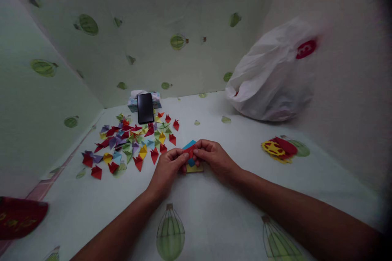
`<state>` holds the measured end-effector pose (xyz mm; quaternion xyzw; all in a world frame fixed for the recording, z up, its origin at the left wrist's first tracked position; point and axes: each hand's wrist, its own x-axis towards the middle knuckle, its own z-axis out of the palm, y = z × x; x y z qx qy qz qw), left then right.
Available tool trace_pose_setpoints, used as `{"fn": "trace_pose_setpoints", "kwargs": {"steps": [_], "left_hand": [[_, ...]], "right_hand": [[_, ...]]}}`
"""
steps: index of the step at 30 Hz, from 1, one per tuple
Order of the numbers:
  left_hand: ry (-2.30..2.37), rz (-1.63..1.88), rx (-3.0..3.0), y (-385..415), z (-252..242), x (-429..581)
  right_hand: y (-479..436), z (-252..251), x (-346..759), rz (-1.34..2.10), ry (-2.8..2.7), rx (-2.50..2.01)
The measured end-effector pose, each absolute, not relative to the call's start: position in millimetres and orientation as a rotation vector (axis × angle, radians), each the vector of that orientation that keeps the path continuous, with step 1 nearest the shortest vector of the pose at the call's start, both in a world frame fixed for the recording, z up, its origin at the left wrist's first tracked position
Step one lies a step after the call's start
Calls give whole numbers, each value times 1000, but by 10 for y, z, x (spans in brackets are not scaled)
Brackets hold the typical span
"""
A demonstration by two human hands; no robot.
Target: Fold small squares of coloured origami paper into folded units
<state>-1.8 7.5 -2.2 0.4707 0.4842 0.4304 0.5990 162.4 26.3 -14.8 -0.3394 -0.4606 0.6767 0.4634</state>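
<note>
Between my two hands, near the middle of the table, is a small piece of red folded paper [190, 150]. My left hand [168, 168] pinches its left side, and my right hand [217, 158] pinches its right side. Blue paper [189, 145] shows just behind and below the red piece; whether it is held too or lies underneath, I cannot tell. Under the hands a yellow paper pad or stack [195, 169] lies on the table, partly covered by my fingers. To the left spreads a group of several small folded paper pieces [139, 163] in many colours.
A black phone [145, 108] leans against a tissue box [132, 104] at the back. A full white plastic bag [272, 77] stands at the back right. Red and yellow paper cut-outs [278, 149] lie on the right. A red item with gold markings [23, 217] is at the left edge.
</note>
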Motion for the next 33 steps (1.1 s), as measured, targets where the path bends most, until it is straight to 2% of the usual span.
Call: {"fn": "trace_pose_setpoints", "kwargs": {"steps": [33], "left_hand": [[1148, 1021, 1090, 67, -17, 16]], "right_hand": [[212, -163, 1597, 1608, -1162, -812]]}}
